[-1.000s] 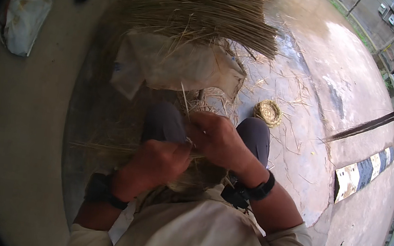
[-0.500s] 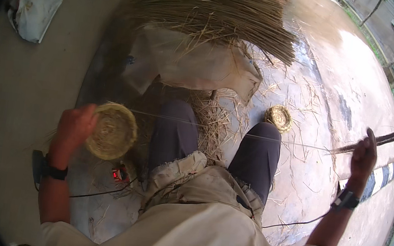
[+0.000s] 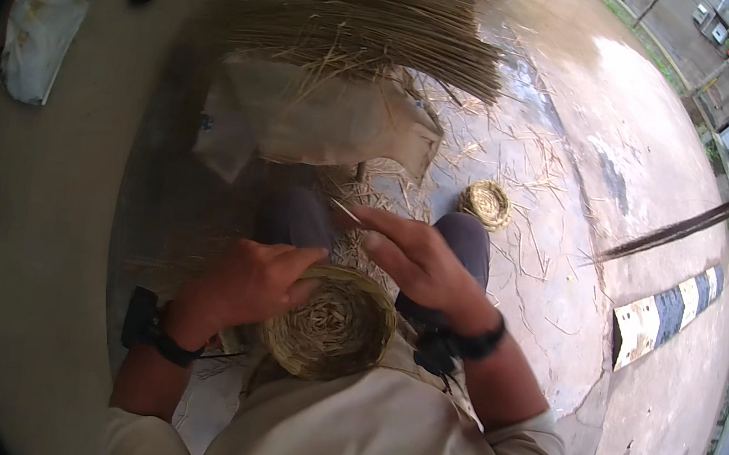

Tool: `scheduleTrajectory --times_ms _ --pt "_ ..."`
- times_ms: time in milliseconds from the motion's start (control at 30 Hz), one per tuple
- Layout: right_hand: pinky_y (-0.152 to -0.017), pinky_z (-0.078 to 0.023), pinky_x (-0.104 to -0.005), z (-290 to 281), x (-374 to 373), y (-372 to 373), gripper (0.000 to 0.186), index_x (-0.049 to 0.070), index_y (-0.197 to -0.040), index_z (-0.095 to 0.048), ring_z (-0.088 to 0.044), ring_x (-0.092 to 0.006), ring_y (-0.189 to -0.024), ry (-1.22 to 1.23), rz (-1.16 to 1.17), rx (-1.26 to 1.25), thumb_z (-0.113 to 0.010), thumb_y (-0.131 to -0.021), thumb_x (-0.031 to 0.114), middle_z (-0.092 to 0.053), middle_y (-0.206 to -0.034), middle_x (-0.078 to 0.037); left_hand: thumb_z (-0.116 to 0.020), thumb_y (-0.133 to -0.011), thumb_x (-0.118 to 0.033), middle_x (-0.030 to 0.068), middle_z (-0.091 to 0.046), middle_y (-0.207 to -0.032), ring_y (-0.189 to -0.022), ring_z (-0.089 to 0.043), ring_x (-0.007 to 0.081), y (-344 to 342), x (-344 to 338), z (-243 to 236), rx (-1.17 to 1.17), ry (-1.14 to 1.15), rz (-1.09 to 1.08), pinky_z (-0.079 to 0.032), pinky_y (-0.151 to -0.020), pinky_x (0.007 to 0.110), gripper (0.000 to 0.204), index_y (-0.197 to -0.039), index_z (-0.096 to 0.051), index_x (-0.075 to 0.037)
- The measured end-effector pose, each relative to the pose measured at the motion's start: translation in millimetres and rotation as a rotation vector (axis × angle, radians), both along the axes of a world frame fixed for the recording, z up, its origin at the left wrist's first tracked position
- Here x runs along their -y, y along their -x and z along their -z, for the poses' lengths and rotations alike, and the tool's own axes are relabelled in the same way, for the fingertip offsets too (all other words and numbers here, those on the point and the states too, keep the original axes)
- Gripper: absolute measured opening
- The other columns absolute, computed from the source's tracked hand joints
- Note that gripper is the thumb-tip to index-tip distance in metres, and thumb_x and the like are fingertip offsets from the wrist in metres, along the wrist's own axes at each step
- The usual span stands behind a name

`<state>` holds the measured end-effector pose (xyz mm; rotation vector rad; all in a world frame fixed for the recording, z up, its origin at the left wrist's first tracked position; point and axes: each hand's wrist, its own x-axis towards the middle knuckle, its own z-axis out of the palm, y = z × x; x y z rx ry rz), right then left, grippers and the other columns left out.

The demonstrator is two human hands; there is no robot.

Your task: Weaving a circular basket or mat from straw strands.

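Observation:
A round, shallow basket [image 3: 332,323] of woven yellow-green straw sits tilted at my lap, its hollow inside turned up. My left hand [image 3: 247,281] is closed on its left rim, fingers at the top edge. Just above and right of the basket, my right hand [image 3: 420,261] pinches a thin, pale, needle-like stick [image 3: 345,212] near its fingertips. Any strand running from the stick to the basket is too fine to make out. A smaller coiled straw basket [image 3: 486,205] rests on the ground beyond my right knee.
A large bundle of dry stalks [image 3: 364,20] lies ahead, with a beige sheet [image 3: 324,116] in front of it. Loose straw litters the ground. White bags lie far left, including a crumpled one [image 3: 44,38]. A black-and-white striped kerb block [image 3: 671,314] lies right, near a slim dark trunk [image 3: 698,214].
My right hand came in from far right, where it drew a long strand taut, to beside the basket. My left hand brought the basket from the left to my lap.

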<state>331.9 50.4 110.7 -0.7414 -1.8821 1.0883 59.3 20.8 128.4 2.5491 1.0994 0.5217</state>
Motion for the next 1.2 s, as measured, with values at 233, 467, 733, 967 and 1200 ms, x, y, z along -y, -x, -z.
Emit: scheduleTrajectory --times_ms 233,467,733,967,1200 --pt "-0.089 -0.056 -0.0341 51.4 17.3 -61.4 0.048 -0.003 -0.144 -0.058 -0.070 -0.0197 -0.099 0.733 -0.227 0.385 -0.063 -0.107 0.026 -0.074 -0.119 -0.014 -0.075 -0.089 -0.019 0.0168 -0.076 -0.096 -0.083 -0.075 0.0366 0.4 1.8 17.7 0.034 0.065 -0.042 -0.062 -0.073 0.046 0.052 -0.139 -0.063 -0.011" --pt "-0.082 -0.056 -0.0371 89.5 8.6 -106.5 0.030 0.005 -0.125 -0.070 -0.070 -0.0236 -0.096 0.897 -0.384 -0.505 -0.059 -0.109 0.028 -0.075 -0.117 -0.011 -0.074 -0.090 -0.020 0.0172 -0.076 -0.098 -0.083 -0.074 0.0371 -10.6 -3.1 18.7 0.073 0.046 0.002 -0.062 -0.073 0.047 0.049 -0.138 -0.064 -0.011" --pt "-0.065 -0.050 -0.0344 56.1 -23.0 -26.0 0.034 0.003 -0.111 -0.068 -0.063 -0.0187 -0.078 0.794 -0.143 -0.611 -0.049 -0.113 0.031 -0.066 -0.091 -0.004 -0.073 -0.091 -0.019 0.0162 -0.075 -0.096 -0.081 -0.074 0.0378 -12.6 2.6 10.1 -0.086 0.071 0.011 -0.060 -0.070 0.048 0.048 -0.137 -0.064 -0.010" --pt "-0.058 -0.048 -0.0355 40.7 0.1 -23.7 0.020 -0.005 -0.108 -0.065 -0.059 -0.0229 -0.063 -0.021 -0.131 0.330 -0.063 -0.094 0.009 -0.059 -0.082 -0.012 -0.069 -0.096 -0.021 0.0177 -0.075 -0.098 -0.083 -0.074 0.0381 -4.0 11.3 24.2 -0.041 0.055 -0.067 -0.060 -0.070 0.049 0.032 -0.126 -0.064 -0.008" --pt "-0.054 -0.046 -0.0331 47.0 10.3 -46.0 0.020 0.001 -0.113 -0.068 -0.058 -0.0145 -0.063 -0.034 -0.063 0.286 -0.054 -0.109 0.015 -0.054 -0.073 -0.004 -0.069 -0.097 -0.018 0.0199 -0.075 -0.099 -0.085 -0.074 0.0401 -9.2 16.3 25.2 0.019 0.164 -0.116 -0.060 -0.071 0.047 0.026 -0.119 -0.067 -0.004"
